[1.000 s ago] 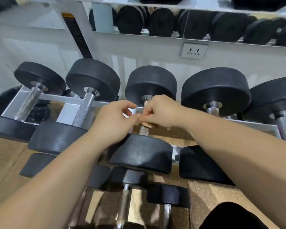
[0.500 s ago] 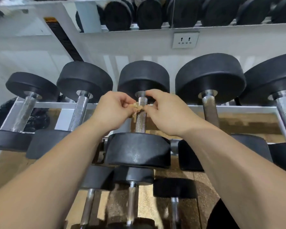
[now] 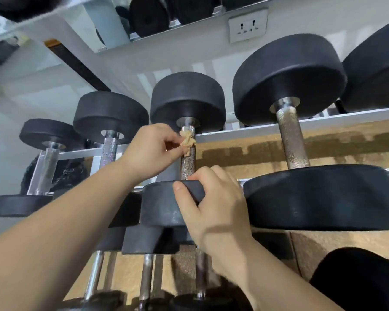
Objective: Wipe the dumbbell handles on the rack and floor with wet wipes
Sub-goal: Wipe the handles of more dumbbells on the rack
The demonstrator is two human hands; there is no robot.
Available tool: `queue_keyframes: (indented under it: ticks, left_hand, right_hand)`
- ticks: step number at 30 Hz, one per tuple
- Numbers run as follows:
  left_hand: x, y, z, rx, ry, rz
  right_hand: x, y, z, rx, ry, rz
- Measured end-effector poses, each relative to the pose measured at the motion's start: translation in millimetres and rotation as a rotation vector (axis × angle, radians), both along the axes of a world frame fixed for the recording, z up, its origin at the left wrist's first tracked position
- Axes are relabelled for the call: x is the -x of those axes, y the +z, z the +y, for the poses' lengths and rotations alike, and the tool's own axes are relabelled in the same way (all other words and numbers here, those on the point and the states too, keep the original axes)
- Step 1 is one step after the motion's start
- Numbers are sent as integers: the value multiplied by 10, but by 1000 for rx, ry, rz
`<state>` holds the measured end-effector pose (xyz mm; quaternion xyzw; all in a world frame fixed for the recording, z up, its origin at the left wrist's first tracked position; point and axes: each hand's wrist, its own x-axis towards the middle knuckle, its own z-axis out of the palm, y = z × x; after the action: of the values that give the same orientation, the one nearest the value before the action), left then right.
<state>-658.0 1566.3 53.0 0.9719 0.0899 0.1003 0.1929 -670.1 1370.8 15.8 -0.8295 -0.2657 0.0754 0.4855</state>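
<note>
Five dumbbells [image 3: 290, 140] lie on the middle rack tier [image 3: 238, 134], the rightmost partly cut off. Three more chrome handles [image 3: 146, 277] show below it. One crumpled wipe [image 3: 187, 141], one wall socket [image 3: 247, 25], and two hands: left hand [image 3: 148, 149], right hand [image 3: 216, 212].

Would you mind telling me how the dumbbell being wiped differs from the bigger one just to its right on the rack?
The wiped dumbbell has smaller black heads than its neighbour. Its handle looks clean grey; the neighbour's handle shows brownish speckling. The left hand pinches a crumpled wipe against the wiped dumbbell's handle and the right hand grips its near head; the neighbour is untouched. Both rest on the same rack with knurled metal handles.
</note>
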Motion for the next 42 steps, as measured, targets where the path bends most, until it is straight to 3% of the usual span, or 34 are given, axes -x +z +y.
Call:
queue_keyframes:
  ticks: [7,15,22,27,30,36,42]
  left_hand:
    - [-255,135,-35,-232,-171,8]
    - [-7,98,23,-164,-215,58]
    - [-339,70,-60,-303,-140,-10]
    - [-104,139,-129,-275,-244,100]
    - [43,204,-139,-215,-198,191]
    - [-438,168,-144,-319,-117,103]
    - [-61,121,-202,-237,-264,147]
  right_hand:
    - [-121,7,47,-37,7,70]
    - [-20,-32,4,-38,-6,12]
    - [149,-92,-62,-152,-82,59]
    - [184,-127,-81,-160,-54,87]
    - [158,-127,-79,-188,-66,56]
    - [145,-130,-58,-202,-95,16]
    - [157,-121,-83,-237,-89,24]
